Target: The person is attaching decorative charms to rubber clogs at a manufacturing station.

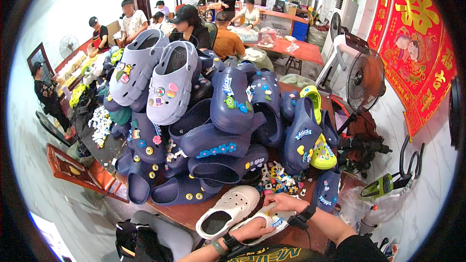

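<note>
At btm ctr of the frame, a white clog (261, 213) w/ a blue banner charm (278, 223) was held btwn both hands, near the front edge of the counter (182, 217). Its side was gripped by the L hand (251, 229), fingers curled firmly round it; its upper part was touched by the R hand (283, 204), fingers bent inward, though whether a small pc was pinched there couldn't be told. Its long axis seemed to be slanted lower L to upper R, partly hidden by the L hand. The 2nd white clog (238, 201) was set just to the L, slanted likewise. Loose charms (281, 180) were heaped right above the R hand in the frame, so they were reached nearer from the R than the L. Navy clogs (232, 116) were piled across the ctr, w/ lavender clogs (167, 94) on top, upper L of ctr.
</note>
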The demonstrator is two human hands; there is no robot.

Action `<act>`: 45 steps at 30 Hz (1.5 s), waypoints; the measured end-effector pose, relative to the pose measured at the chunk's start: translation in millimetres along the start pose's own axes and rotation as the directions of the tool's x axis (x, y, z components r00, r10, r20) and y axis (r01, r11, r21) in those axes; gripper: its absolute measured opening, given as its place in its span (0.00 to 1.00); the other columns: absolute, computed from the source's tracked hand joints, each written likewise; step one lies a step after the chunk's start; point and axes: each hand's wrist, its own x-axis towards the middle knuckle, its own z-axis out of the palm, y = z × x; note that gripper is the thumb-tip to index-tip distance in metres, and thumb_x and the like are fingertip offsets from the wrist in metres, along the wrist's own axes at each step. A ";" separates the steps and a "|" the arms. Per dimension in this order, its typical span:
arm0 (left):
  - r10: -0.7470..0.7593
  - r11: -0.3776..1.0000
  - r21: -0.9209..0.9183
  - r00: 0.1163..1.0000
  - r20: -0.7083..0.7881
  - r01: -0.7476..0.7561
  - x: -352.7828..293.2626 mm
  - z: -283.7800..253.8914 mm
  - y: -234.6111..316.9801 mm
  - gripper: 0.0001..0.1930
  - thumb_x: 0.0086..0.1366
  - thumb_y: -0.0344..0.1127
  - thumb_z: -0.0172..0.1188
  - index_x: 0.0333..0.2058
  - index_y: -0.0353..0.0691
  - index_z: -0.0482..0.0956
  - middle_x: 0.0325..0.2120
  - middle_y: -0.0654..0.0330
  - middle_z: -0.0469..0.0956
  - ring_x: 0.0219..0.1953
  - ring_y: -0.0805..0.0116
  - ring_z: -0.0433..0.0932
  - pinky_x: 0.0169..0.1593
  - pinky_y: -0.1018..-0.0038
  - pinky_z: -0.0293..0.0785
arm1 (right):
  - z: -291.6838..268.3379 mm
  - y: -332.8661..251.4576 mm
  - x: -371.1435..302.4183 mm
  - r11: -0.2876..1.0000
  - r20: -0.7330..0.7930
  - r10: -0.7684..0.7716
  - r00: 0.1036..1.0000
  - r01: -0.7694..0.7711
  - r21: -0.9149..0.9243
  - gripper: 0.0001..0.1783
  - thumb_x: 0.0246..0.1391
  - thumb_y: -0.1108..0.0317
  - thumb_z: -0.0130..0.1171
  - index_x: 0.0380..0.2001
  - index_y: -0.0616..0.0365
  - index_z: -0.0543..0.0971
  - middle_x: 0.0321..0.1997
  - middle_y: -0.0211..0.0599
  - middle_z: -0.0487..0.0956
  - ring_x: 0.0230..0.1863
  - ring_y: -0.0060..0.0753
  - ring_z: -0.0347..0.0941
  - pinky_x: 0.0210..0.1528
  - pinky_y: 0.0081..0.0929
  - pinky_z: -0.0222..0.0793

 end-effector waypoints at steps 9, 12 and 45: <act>0.024 0.970 -0.236 0.993 -0.112 -0.050 1.0 12.7 -4.2 0.21 0.64 0.44 0.55 0.49 0.35 0.70 0.44 0.56 0.76 0.45 0.66 0.73 0.49 0.71 0.68 | 9.5 3.2 -32.3 0.965 -0.243 -0.229 0.942 0.253 0.070 0.12 0.48 0.66 0.62 0.37 0.54 0.78 0.39 0.32 0.76 0.48 0.32 0.70 0.52 0.29 0.62; -0.292 0.691 -0.674 0.954 0.067 0.259 -5.4 6.0 -12.3 0.19 0.67 0.43 0.52 0.49 0.37 0.71 0.40 0.65 0.76 0.39 0.77 0.72 0.42 0.77 0.68 | 23.0 5.4 -40.1 0.897 -0.463 -0.439 0.770 0.344 -0.280 0.08 0.45 0.68 0.63 0.33 0.51 0.81 0.38 0.28 0.75 0.46 0.34 0.70 0.47 0.32 0.63; -0.293 0.776 -0.595 0.955 -0.046 0.209 -0.8 6.3 -27.9 0.13 0.64 0.37 0.55 0.40 0.33 0.78 0.29 0.67 0.79 0.29 0.83 0.73 0.30 0.83 0.68 | 39.2 -15.7 -54.9 0.973 -0.742 -0.179 0.646 0.006 -0.229 0.09 0.47 0.67 0.61 0.33 0.57 0.81 0.33 0.36 0.79 0.41 0.35 0.72 0.48 0.33 0.60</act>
